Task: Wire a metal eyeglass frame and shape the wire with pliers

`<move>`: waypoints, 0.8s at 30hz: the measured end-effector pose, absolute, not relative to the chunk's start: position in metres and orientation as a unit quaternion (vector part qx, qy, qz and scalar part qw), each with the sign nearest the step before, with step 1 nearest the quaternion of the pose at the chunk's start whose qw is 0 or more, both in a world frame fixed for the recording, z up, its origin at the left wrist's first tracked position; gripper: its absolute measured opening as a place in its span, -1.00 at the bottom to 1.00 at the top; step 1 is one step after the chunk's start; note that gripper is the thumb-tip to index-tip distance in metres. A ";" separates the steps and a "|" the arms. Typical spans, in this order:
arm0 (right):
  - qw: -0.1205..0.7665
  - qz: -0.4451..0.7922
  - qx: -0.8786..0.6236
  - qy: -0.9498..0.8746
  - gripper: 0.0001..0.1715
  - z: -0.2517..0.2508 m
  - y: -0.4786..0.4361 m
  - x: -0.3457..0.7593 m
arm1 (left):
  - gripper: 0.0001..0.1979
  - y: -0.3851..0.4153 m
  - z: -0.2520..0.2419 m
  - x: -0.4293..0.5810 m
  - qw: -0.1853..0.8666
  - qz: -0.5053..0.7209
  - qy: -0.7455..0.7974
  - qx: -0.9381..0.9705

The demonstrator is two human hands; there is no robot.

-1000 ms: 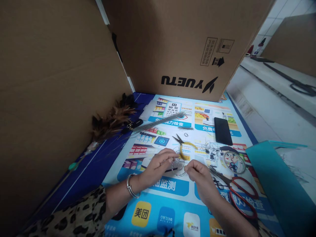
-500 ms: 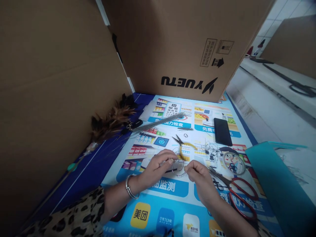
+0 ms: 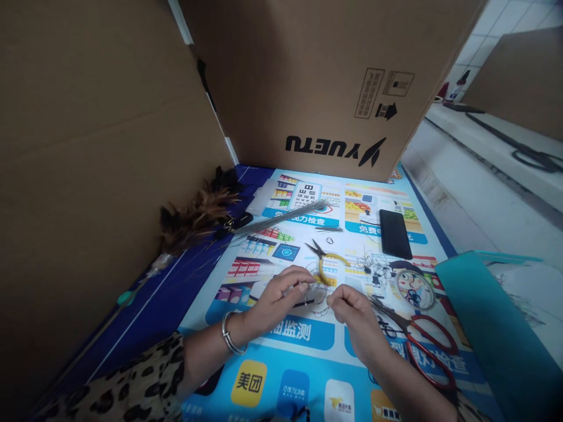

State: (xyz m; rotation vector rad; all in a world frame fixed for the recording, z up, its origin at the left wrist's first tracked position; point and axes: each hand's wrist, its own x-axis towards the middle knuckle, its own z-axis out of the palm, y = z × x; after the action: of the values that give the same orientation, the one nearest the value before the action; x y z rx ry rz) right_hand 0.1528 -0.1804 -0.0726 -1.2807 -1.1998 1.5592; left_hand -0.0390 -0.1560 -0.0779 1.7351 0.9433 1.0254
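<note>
Brown cardboard panels (image 3: 281, 76) stood behind and to the left of the desk (image 3: 259, 349), which was covered in a printed sheet. A teal box (image 3: 497, 328) sat at the right edge, while a feather duster (image 3: 193, 217) lay along the left. Red-handled scissors (image 3: 402, 320) rested beside the right forearm. The left hand (image 3: 281, 293) had its fingers extended over the thumb; the right hand (image 3: 352, 308) was curled, thumb pressed against forefinger. Beyond them lay a bundle of wires (image 3: 281, 219), a black phone (image 3: 394, 234) and yellow-handled pliers (image 3: 322, 254). Smallest was a thin wire (image 3: 307, 298), looped between the two hands: the left fingertips pinched it, and the right ones pinched its other side.
</note>
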 end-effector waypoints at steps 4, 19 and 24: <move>0.387 0.617 -0.496 -0.473 -0.74 -0.073 -0.180 0.153 | -0.76 -0.156 -0.078 -0.039 0.444 0.411 0.376 0.702; 0.403 0.611 -0.500 -0.462 -0.73 -0.073 -0.181 0.151 | -0.78 -0.155 -0.074 -0.037 0.443 0.412 0.373 0.703; 0.400 0.610 -0.499 -0.469 -0.75 -0.073 -0.181 0.152 | -0.79 -0.155 -0.075 -0.038 0.444 0.413 0.371 0.704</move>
State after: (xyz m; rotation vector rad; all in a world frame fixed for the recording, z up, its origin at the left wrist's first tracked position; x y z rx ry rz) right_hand 0.1519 -0.1809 -0.0731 -1.2613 -1.1857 1.5426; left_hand -0.0377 -0.1553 -0.0751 1.7446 0.9191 1.0235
